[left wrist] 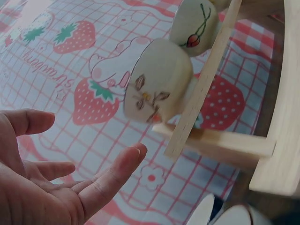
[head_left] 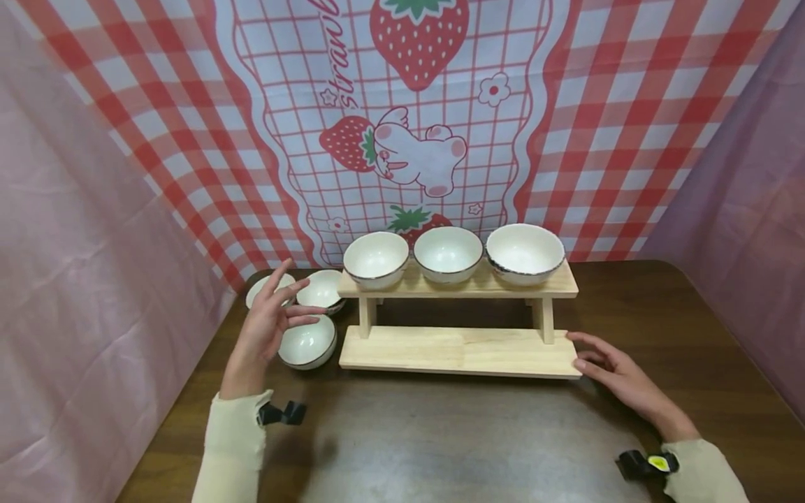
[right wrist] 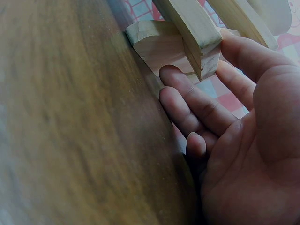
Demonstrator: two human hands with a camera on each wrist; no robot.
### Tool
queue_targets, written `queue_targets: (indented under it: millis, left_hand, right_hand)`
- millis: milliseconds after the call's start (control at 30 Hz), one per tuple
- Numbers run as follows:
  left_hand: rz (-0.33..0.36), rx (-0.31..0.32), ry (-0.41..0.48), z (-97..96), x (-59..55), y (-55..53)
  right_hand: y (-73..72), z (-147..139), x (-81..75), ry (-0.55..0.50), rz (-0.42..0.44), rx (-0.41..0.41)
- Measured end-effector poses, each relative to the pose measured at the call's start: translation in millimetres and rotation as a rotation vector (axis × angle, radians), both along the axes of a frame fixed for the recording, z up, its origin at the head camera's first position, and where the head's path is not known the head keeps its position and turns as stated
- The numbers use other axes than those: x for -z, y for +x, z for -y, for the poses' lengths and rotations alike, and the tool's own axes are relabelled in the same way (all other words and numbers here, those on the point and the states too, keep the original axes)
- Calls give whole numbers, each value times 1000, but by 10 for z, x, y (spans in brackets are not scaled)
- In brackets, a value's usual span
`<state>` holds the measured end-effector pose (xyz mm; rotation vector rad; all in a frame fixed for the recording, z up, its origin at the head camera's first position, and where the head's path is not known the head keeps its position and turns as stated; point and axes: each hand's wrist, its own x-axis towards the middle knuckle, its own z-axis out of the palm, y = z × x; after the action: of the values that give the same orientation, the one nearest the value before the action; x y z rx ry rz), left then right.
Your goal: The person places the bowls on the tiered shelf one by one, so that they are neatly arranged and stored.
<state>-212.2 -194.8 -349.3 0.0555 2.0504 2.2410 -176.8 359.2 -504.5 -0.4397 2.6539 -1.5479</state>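
Note:
A two-tier light wooden stand (head_left: 459, 349) sits on the table. Its upper board carries a row of three bowls: the left bowl (head_left: 376, 258), the middle bowl (head_left: 448, 253) and the right bowl (head_left: 525, 251). My right hand (head_left: 619, 374) holds the right end of the lower board, thumb at the front corner and index finger farther back. In the right wrist view, the other fingers (right wrist: 201, 101) curl loosely beside the board's end. My left hand (head_left: 267, 325) hovers with spread fingers over the bowls left of the stand, holding nothing. The left wrist view shows painted flowers on a bowl (left wrist: 161, 82).
Left of the stand are a front bowl (head_left: 308, 344), a back bowl (head_left: 321, 288) and a far-left bowl (head_left: 256, 288), partly hidden by my left hand. A strawberry-print cloth (head_left: 428, 140) hangs behind the brown table (head_left: 472, 433). Pink cloth (head_left: 94, 279) lines the sides.

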Motion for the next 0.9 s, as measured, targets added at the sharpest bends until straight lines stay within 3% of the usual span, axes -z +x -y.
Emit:
queue_targets:
  millis: [167, 367, 600, 900]
  left_hand:
    - [-1, -28, 20, 174, 8, 97]
    - [-49, -45, 12, 385, 60, 177]
    - [-35, -36, 83, 597, 189, 244]
    - [9, -30, 81, 803, 410, 316]
  right_hand:
    - [4, -1, -5, -9, 0, -6]
    - [1, 2, 2, -17, -13, -17]
    - [-3, 9, 5, -14, -14, -21]
    - [-5, 10, -11, -14, -15, -19]
